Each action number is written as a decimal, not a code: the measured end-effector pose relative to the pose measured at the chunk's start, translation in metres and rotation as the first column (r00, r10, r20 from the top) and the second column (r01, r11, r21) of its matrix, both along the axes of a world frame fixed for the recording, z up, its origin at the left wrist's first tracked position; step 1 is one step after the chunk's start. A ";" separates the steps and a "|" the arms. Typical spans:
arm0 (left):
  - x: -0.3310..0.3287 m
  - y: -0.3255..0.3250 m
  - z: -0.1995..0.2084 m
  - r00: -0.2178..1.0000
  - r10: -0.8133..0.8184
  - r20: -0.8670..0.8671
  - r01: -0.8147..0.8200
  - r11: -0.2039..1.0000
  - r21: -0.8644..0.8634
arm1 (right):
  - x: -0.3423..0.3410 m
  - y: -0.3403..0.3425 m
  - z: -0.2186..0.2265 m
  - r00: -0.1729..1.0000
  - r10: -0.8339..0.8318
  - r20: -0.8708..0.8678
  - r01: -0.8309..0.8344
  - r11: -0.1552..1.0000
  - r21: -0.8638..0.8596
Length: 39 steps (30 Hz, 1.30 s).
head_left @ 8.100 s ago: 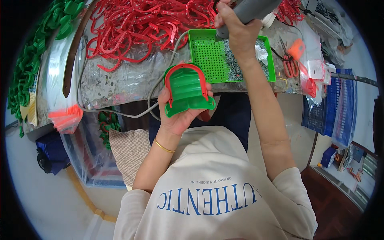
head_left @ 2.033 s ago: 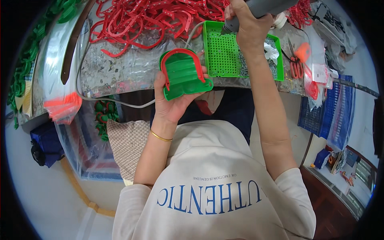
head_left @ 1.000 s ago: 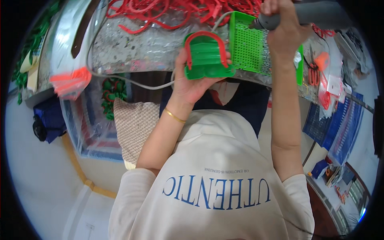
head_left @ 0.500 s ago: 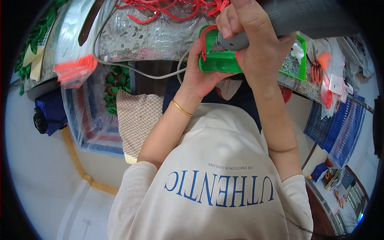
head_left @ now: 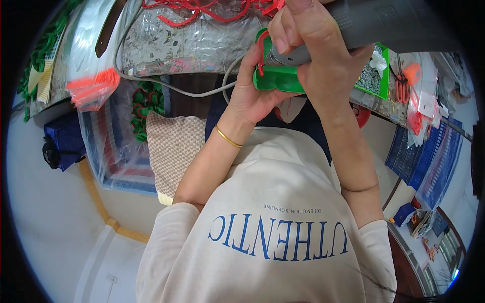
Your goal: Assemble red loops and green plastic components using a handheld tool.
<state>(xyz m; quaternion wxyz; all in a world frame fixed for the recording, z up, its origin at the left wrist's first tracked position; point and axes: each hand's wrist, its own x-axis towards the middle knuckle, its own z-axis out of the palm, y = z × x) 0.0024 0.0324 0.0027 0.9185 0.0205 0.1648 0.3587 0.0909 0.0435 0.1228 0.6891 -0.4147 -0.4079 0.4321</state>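
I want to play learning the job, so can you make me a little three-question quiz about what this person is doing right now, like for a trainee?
1. Fill in the blank: the left hand holds a curved green plastic piece, and the U-bent plastic strip inside its edge is ____.

2. True or false: the thin gold-coloured bangle is worn on the left wrist.

3. Choose one. What does the right hand hold?
a) orange-handled scissors
b) a thick grey power tool
c) a blue box

Key: 1. red; 2. true; 3. b.
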 end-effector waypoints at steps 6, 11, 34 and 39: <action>-0.004 0.003 0.001 0.997 -0.028 0.065 0.027 1.000 0.015 | 0.013 0.004 -0.009 0.986 0.139 0.088 -0.142 0.989 0.035; -0.003 0.001 0.004 0.987 -0.154 0.037 0.155 0.987 -0.039 | 0.030 0.014 -0.030 0.909 0.257 0.329 -0.352 0.895 0.273; -0.354 -0.012 -0.075 0.410 0.325 -0.852 -0.430 0.893 0.134 | 0.124 0.020 0.044 0.952 -0.160 0.263 0.118 0.979 0.169; -0.380 0.002 -0.101 -0.221 0.377 -0.899 -0.313 0.846 0.432 | 0.132 0.009 0.046 0.896 -0.241 0.372 0.213 0.970 0.114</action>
